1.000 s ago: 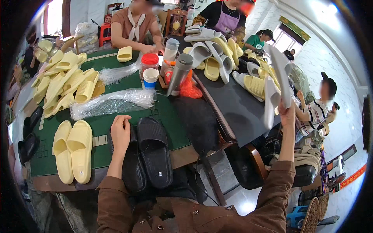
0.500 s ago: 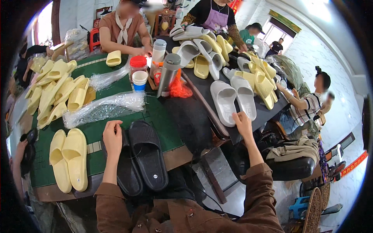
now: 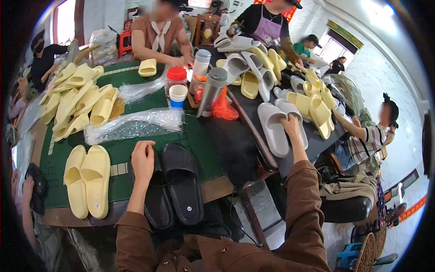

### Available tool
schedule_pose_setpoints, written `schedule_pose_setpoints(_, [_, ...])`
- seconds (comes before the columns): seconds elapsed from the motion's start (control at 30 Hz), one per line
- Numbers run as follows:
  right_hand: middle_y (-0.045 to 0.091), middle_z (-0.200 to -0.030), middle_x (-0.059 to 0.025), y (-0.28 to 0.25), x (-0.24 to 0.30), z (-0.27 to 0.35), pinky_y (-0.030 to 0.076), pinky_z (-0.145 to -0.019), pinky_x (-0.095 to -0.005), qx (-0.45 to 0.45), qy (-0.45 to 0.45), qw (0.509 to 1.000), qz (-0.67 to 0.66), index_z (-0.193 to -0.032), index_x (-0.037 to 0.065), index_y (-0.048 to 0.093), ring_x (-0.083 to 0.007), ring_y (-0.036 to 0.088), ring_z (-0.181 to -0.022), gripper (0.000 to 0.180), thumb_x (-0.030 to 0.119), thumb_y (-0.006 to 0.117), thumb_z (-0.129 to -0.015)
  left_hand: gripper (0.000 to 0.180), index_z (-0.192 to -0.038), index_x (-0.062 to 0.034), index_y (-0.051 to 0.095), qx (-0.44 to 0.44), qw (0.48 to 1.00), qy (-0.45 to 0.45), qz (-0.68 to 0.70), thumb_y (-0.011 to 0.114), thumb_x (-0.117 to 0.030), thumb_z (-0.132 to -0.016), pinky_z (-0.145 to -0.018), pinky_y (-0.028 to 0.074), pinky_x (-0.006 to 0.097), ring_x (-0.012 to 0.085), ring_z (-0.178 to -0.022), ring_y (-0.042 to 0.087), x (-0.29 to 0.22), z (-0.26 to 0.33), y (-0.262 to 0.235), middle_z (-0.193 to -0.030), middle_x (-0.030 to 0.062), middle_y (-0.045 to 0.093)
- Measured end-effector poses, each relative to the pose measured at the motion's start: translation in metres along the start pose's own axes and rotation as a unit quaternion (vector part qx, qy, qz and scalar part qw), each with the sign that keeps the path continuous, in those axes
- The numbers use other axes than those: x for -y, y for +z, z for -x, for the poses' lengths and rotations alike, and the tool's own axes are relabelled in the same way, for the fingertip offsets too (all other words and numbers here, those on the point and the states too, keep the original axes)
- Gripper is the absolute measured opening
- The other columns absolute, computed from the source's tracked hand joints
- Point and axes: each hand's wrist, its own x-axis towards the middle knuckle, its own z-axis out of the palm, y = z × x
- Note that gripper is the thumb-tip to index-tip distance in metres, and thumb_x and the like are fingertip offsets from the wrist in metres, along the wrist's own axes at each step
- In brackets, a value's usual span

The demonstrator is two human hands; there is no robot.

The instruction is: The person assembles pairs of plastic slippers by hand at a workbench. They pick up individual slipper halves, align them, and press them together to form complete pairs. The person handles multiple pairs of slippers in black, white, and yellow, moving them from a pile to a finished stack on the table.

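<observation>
The green-matted bench [image 3: 136, 154] carried a pair of black rubber slides [image 3: 174, 183] at its near edge, the left hand [image 3: 143, 159] resting flat and unclenched on the left one. The right hand [image 3: 290, 124], raised a second earlier, had lowered a pair of pale grey foam slides [image 3: 277, 127] onto the adjoining dark bench [image 3: 235, 145], fingers gripping one. A crinkled clear plastic bag [image 3: 131, 124] lay mid-bench, a red-lidded jar [image 3: 176, 79] beyond.
</observation>
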Motion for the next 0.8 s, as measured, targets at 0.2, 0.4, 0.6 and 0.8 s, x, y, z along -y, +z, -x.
schedule_pose_setpoints(0.2, [0.061,-0.103,-0.0246,-0.010,-0.003,0.013,0.043,-0.085,-0.0473,-0.020,-0.031,0.997,0.070,-0.106,-0.002,0.057,-0.0410,0.056,-0.099,0.043,0.029,0.059,-0.077,0.012,-0.091,-0.0004,0.063,0.001,1.000,-0.008,0.027,0.053,-0.001,-0.085,-0.062,0.044,0.031,0.0189,-0.066,0.056,-0.004,0.000,0.005,-0.085,0.0083,0.059])
schedule_pose_setpoints(0.4, [0.060,-0.101,-0.0287,-0.018,0.035,0.067,0.042,-0.085,-0.0488,0.023,-0.082,0.996,-0.010,-0.105,-0.003,0.057,-0.0440,0.056,-0.099,0.037,0.020,0.056,-0.077,0.014,-0.093,-0.0006,0.062,-0.027,0.998,0.009,0.050,0.053,0.002,-0.083,-0.065,0.045,0.032,0.0206,-0.070,0.057,-0.009,-0.002,-0.003,-0.087,0.0096,0.059])
schedule_pose_setpoints(0.6, [0.058,-0.103,-0.0319,-0.009,0.015,0.064,0.041,-0.085,-0.0480,0.026,-0.083,0.994,-0.059,-0.110,-0.005,0.053,-0.0462,0.053,-0.101,0.038,0.014,0.054,-0.077,0.019,-0.095,-0.0023,0.063,-0.055,0.991,0.123,0.008,0.055,0.004,-0.079,-0.078,0.046,0.037,0.0305,-0.089,0.057,-0.071,0.015,-0.043,-0.096,0.0128,0.060])
schedule_pose_setpoints(0.8, [0.058,-0.103,-0.0309,-0.017,0.019,0.068,0.041,-0.086,-0.0424,0.111,-0.115,0.979,-0.128,-0.106,-0.008,0.050,-0.0423,0.055,-0.102,0.036,0.013,0.059,-0.079,0.038,-0.117,-0.0119,0.059,0.100,0.968,0.108,-0.203,0.064,-0.020,-0.081,-0.089,0.038,0.048,0.0377,-0.104,0.049,-0.089,0.097,-0.055,-0.112,0.0211,0.050])
